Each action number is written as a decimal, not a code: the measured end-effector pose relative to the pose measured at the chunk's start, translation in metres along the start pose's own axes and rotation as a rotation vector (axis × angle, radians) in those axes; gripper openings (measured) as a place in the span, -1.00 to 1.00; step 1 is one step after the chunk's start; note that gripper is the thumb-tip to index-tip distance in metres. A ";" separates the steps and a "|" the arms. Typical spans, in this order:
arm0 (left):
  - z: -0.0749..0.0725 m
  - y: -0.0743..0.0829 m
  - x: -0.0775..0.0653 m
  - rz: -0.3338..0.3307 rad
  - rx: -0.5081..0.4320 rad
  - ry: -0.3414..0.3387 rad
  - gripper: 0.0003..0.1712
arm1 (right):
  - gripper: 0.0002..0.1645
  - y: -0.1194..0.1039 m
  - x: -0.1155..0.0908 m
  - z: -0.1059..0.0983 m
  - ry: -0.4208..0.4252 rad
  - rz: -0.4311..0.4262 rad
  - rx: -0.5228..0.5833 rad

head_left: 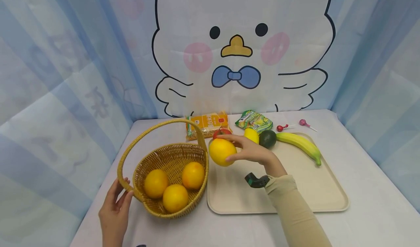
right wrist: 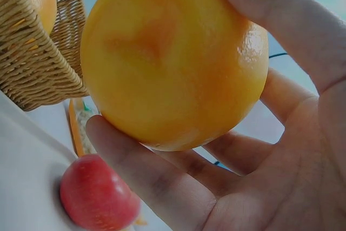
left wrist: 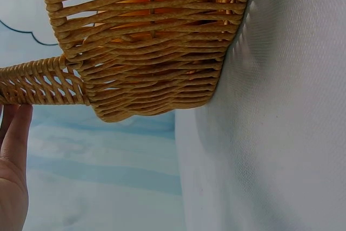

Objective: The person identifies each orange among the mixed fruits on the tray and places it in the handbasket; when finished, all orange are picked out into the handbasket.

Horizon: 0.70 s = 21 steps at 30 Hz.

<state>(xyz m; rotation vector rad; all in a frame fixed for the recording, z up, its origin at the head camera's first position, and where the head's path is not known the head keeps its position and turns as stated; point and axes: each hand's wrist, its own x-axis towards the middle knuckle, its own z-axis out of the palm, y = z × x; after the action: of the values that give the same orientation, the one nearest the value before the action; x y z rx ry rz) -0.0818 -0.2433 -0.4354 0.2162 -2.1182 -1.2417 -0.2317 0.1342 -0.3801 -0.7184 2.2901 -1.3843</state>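
Observation:
My right hand [head_left: 251, 150] grips a yellow-orange orange [head_left: 222, 152], fingers and thumb spread round it, beside the wicker basket's right rim and over the tray's left edge. In the right wrist view the orange [right wrist: 173, 63] shows a reddish patch. Three more oranges lie in the wicker basket [head_left: 164, 159], among them a front one [head_left: 175, 198]. My left hand [head_left: 115, 210] pinches the foot of the basket's arched handle [head_left: 122, 163] on the left. The left wrist view shows fingertips [left wrist: 19, 128] against the woven handle.
A beige tray [head_left: 236, 192] stands right of the basket. Along its back lie a red apple [right wrist: 97, 193], a lemon [head_left: 251, 134], an avocado [head_left: 267, 139] and a banana [head_left: 302, 145]. Behind are a grain bag [head_left: 208, 126], a green candy bag [head_left: 254, 121] and two lollipops [head_left: 303, 122].

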 end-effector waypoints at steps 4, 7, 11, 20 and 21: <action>0.000 0.000 0.000 0.010 -0.009 0.002 -0.32 | -0.14 -0.001 0.002 0.002 -0.007 -0.017 -0.009; 0.000 0.001 0.000 0.012 -0.006 0.004 -0.32 | -0.15 -0.004 0.003 0.003 -0.012 -0.030 -0.008; 0.000 0.001 0.000 0.017 -0.011 0.005 -0.32 | -0.15 -0.007 0.004 0.006 -0.016 -0.044 -0.010; 0.000 0.003 0.000 0.013 -0.007 0.007 -0.33 | -0.16 -0.013 0.009 0.012 -0.031 -0.041 -0.013; 0.000 0.003 0.000 0.011 -0.006 0.008 -0.33 | -0.16 -0.013 0.009 0.012 -0.032 -0.043 -0.018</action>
<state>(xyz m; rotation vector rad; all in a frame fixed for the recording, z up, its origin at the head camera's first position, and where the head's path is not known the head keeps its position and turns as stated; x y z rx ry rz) -0.0813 -0.2417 -0.4332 0.2061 -2.1063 -1.2386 -0.2293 0.1149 -0.3741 -0.7947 2.2779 -1.3621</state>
